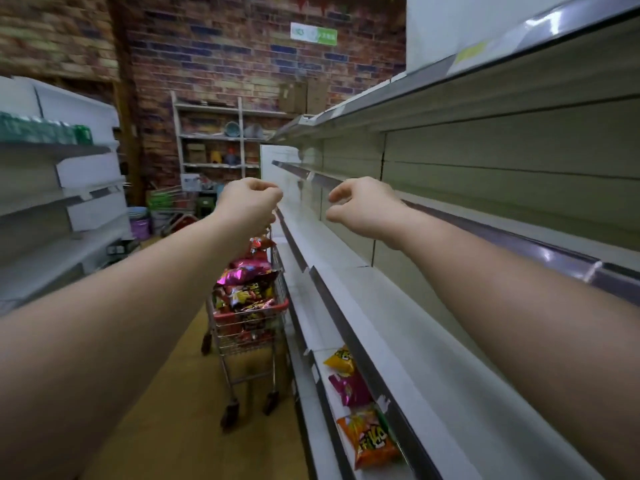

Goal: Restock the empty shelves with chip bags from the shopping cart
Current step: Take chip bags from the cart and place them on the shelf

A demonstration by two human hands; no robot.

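I had both arms stretched out ahead of me down the aisle. My left hand (247, 204) hung in the air above the shopping cart (247, 327), its fingers loosely curled and holding nothing. My right hand (360, 207) was level with it, out over the white shelves (398, 341) on my right, thumb and fingers bent toward each other with a gap between them, and nothing in that grip either.

The cart stood just beside the shelving, piled with chip bags (247, 289) in red, pink and black wrappers, well below and beyond my hands. Three bags already lay on a lower shelf close to me: a yellow bag (341, 358) farthest along, a pink bag (351, 388) next, and an orange bag (369, 439) nearest. The upper shelves beside my right arm held no bags that I could see. A brick wall (225, 64) closed the far end of the aisle.
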